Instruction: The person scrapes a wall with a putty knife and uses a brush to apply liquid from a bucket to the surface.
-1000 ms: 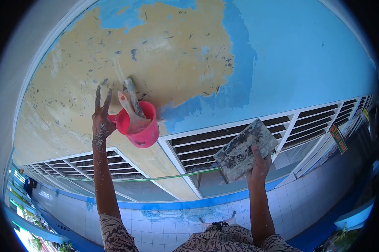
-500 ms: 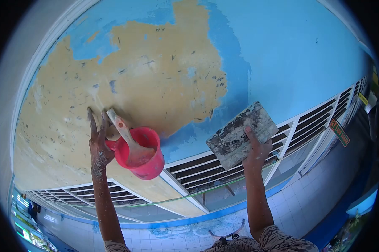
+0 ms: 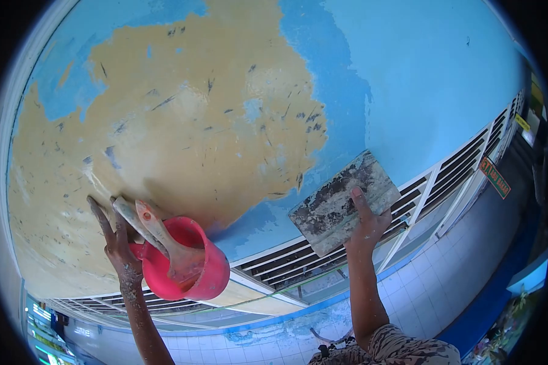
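On the left, my left hand (image 3: 123, 248) holds a pink plastic dipper (image 3: 218, 271) by its handle, two fingers stretched up against the tan patch of wall (image 3: 207, 134). A wide paintbrush (image 3: 172, 243) leans inside the dipper, its pale handle sticking out over the rim. Beside it a second thin, pale handle (image 3: 134, 222) juts out; what it belongs to is hidden. My right hand (image 3: 366, 226) grips a flat rectangular plastering board (image 3: 344, 204), thumb on top of its crusted grey face. The board is tilted in front of the wall's lower blue part.
Blue paint (image 3: 420, 79) surrounds the tan patch on the right. Below runs a row of white louvred vents (image 3: 292, 258), with a green cord (image 3: 310, 281) across them. A tiled surface (image 3: 268, 350) lies lower down. A small lettered sign (image 3: 496, 177) hangs at the right.
The dipper and my left hand have moved down and left in view, the dipper tipping more. A second handle now shows beside the brush. The board stays in my right hand, shifted slightly left.
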### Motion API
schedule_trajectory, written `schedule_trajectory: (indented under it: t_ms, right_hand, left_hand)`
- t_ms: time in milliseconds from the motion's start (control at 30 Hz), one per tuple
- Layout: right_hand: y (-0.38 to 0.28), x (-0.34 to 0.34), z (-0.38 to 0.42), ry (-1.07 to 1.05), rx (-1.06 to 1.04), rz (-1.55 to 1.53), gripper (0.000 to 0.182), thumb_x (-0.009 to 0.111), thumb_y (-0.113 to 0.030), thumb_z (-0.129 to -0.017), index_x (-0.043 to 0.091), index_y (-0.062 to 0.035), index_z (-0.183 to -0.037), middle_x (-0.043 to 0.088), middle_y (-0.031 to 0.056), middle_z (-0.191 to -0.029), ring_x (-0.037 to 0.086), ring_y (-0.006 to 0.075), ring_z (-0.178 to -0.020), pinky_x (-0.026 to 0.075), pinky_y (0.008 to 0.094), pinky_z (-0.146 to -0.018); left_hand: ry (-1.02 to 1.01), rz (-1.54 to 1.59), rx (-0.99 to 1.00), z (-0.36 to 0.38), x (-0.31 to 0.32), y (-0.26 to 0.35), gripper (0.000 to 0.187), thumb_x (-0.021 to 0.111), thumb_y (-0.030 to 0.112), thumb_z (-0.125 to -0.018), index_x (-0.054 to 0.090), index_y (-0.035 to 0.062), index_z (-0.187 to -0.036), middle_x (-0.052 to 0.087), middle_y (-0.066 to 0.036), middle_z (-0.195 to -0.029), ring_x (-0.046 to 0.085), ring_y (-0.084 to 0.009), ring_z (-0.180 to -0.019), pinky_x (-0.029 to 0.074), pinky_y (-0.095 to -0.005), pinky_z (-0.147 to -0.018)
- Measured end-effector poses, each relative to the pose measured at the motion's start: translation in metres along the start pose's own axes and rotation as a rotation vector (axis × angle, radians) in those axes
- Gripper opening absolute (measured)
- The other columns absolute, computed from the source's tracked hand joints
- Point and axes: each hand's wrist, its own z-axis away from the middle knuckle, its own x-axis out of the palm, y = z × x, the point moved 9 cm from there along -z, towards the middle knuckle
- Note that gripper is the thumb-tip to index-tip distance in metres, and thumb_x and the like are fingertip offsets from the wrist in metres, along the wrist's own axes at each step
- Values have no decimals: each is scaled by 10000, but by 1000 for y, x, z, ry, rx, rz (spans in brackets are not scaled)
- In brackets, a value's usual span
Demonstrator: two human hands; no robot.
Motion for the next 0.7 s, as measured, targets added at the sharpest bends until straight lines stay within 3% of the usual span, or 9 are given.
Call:
schedule_trajectory:
  t_ms: [67, 100, 400, 433, 533, 567, 600, 633, 700]
  right_hand:
    - [2, 1, 0, 19, 1, -33, 477, 823, -35, -767, 541, 35, -1145, 620, 111, -1076, 604, 166, -934, 505, 306, -883]
    - [1, 2, 0, 35, 2, -65, 465, 820, -27, -767, 544, 35, -1136, 624, 111, -1068, 606, 165, -926, 504, 304, -884]
    - [-24, 19, -11, -96, -77, 52, 431, 832, -41, -762, 588, 46, -1107, 661, 100, -1030, 633, 144, -902, 501, 291, -828]
    - [-23, 22, -12, -128, -47, 54, 480, 813, 20, -746, 557, 12, -1153, 640, 85, -1043, 629, 152, -924, 503, 300, -887]
    - [-22, 21, -13, -137, -50, 69, 470, 814, 9, -752, 563, 20, -1148, 644, 93, -1048, 630, 153, -930, 505, 301, -886]
    - [-24, 20, -14, -126, -110, 70, 421, 851, -106, -764, 608, 50, -1071, 676, 94, -999, 632, 129, -879, 500, 291, -824]
    - [-24, 18, -15, -125, -111, 72, 421, 851, -106, -764, 608, 50, -1071, 676, 94, -999, 632, 129, -879, 500, 291, -824]
    - [-24, 19, -16, -135, -108, 56, 418, 852, -105, -763, 610, 49, -1068, 676, 94, -994, 631, 129, -877, 499, 290, -822]
    - [-21, 22, -15, -159, -104, 34, 416, 853, -104, -763, 612, 49, -1065, 676, 94, -989, 629, 130, -875, 498, 289, -821]
  left_hand:
    - [-78, 49, -166, 4, 6, -14, 763, 665, 399, -822, 423, 86, -1475, 173, -269, -1586, 720, -301, -916, 583, -332, -632]
    - [-37, 22, -102, 2, 3, -8, 729, 642, 374, -837, 429, 88, -1472, 190, -267, -1583, 726, -260, -853, 578, -310, -604]
    - [-30, 12, -90, 8, 7, -18, 697, 652, 345, -865, 423, 103, -1478, 173, -281, -1581, 720, -265, -841, 577, -309, -610]
    - [-34, 13, -89, 9, 7, -19, 697, 652, 345, -865, 423, 103, -1478, 173, -281, -1581, 720, -265, -841, 577, -309, -610]
    - [-28, -16, -30, 9, 5, -15, 720, 661, 354, -869, 400, 100, -1489, 163, -282, -1583, 719, -269, -852, 576, -311, -612]
    - [-35, 20, -56, 7, 6, -11, 750, 678, 365, -854, 389, 99, -1494, 159, -283, -1583, 717, -288, -883, 579, -318, -623]
    - [-42, 56, -84, 6, 7, -9, 782, 695, 376, -840, 379, 99, -1499, 156, -284, -1584, 716, -308, -913, 581, -326, -634]
    - [-65, 51, -123, 6, 8, -11, 826, 727, 396, -811, 379, 95, -1498, 155, -283, -1584, 672, -378, -1053, 586, -364, -705]
    - [-67, 49, -115, 6, 6, -9, 840, 736, 403, -802, 381, 93, -1497, 151, -283, -1585, 638, -398, -1110, 582, -379, -739]
